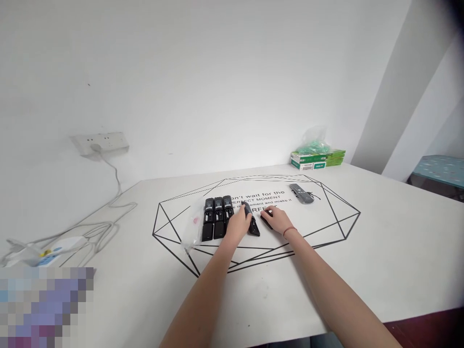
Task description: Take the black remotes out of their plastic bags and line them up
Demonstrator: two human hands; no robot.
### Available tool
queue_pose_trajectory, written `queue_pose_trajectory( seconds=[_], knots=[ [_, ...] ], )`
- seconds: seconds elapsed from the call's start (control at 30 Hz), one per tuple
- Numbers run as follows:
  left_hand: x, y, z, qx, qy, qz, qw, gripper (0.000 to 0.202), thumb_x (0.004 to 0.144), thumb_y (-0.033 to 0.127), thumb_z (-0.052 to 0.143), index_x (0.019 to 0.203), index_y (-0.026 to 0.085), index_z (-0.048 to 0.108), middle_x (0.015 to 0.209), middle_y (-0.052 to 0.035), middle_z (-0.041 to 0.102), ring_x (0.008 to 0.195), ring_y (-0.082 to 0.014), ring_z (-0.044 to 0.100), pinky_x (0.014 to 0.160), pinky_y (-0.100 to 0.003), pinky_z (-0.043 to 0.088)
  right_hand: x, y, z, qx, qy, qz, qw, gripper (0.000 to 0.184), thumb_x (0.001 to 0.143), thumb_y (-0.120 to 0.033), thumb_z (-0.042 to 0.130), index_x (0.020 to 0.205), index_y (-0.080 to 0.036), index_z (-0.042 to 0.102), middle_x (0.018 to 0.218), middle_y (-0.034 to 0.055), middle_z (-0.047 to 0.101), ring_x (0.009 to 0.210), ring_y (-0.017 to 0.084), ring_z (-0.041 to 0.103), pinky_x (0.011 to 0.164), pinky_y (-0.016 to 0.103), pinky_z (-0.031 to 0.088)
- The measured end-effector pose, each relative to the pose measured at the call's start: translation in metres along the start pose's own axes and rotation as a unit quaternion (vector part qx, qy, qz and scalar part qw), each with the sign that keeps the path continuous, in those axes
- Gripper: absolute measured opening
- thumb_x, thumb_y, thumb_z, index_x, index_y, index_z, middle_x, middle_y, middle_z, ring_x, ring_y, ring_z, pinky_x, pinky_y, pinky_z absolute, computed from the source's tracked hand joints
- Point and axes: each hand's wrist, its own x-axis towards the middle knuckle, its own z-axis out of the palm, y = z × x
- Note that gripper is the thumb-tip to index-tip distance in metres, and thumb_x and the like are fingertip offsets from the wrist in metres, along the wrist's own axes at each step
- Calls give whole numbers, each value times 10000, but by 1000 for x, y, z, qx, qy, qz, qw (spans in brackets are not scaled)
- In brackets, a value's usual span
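Three black remote controls (pixel 217 217) lie side by side, backs up, on the white table (pixel 362 251). My left hand (pixel 237 224) is curled round a fourth black remote (pixel 251 220) just right of that row. My right hand (pixel 278 220), a red band on its wrist, rests with bent fingers on a small black piece (pixel 266 222) on the table; I cannot make out what that piece is. A grey remote (pixel 301 193) lies apart, farther back and to the right.
A clear plastic bag (pixel 191 227) lies left of the row. Green boxes with a bag on top (pixel 317 157) stand against the back wall. A wall socket (pixel 99 143), cables and a white power strip (pixel 50 251) are at the left.
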Motion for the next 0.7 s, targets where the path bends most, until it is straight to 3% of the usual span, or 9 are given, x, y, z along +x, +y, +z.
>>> queue_pose_trajectory(
  seconds=[0.13, 0.23, 0.3, 0.4, 0.47, 0.57, 0.7],
  knots=[
    [-10, 9, -8, 151, 20, 28, 988, 346, 895, 353, 354, 1094, 172, 572, 1003, -141, 643, 1014, -272, 550, 838, -358, 389, 2, 4, 2, -62, -4, -20, 998, 350, 855, -429, 434, 915, -152, 641, 923, 111, 659, 857, 201, 599, 743, 266, 400],
    [-15, 13, -15, 168, 31, 61, 983, 278, 868, 315, 408, 972, 178, 627, 1067, -146, 612, 1024, -289, 527, 845, -389, 371, 2, 6, 2, -77, 11, -12, 997, 377, 855, -425, 434, 911, -121, 650, 987, 164, 620, 893, 232, 585, 792, 298, 385],
    [-17, 14, -20, 119, -13, 100, 988, 235, 834, 348, 466, 899, 205, 641, 1017, -111, 628, 945, -261, 559, 817, -368, 381, 2, 7, 2, -74, 18, -5, 997, 391, 858, -425, 430, 991, -117, 630, 1045, 171, 595, 909, 235, 578, 813, 306, 379],
    [-20, 15, -25, 23, -135, 126, 982, 150, 707, 366, 616, 798, 248, 633, 869, -24, 655, 761, -191, 587, 724, -292, 400, 1, 5, 2, -66, 18, 5, 998, 398, 856, -436, 429, 1055, -131, 590, 1077, 158, 575, 895, 225, 574, 804, 302, 381],
    [-21, 14, -25, 5, -162, 120, 980, 129, 664, 306, 650, 780, 259, 619, 833, 7, 656, 714, -168, 586, 686, -266, 392, -1, 2, 1, -70, 9, 6, 998, 366, 843, -419, 449, 1030, -131, 574, 1040, 153, 578, 864, 220, 571, 776, 300, 385],
    [-19, 12, -23, 42, -100, 114, 988, 79, 720, 252, 601, 799, 251, 597, 842, 8, 658, 755, -169, 596, 720, -275, 372, -3, -3, 0, -67, -13, -16, 998, 270, 830, -369, 467, 936, -140, 565, 960, 131, 587, 854, 208, 559, 746, 282, 383],
    [-11, 4, -18, 100, -32, 98, 990, 83, 765, 300, 591, 801, 226, 582, 872, -15, 660, 839, -200, 604, 778, -312, 341, -7, -11, 1, -52, -33, -58, 996, 216, 820, -333, 477, 863, -143, 572, 963, 120, 579, 880, 192, 550, 758, 265, 382]
  ],
)
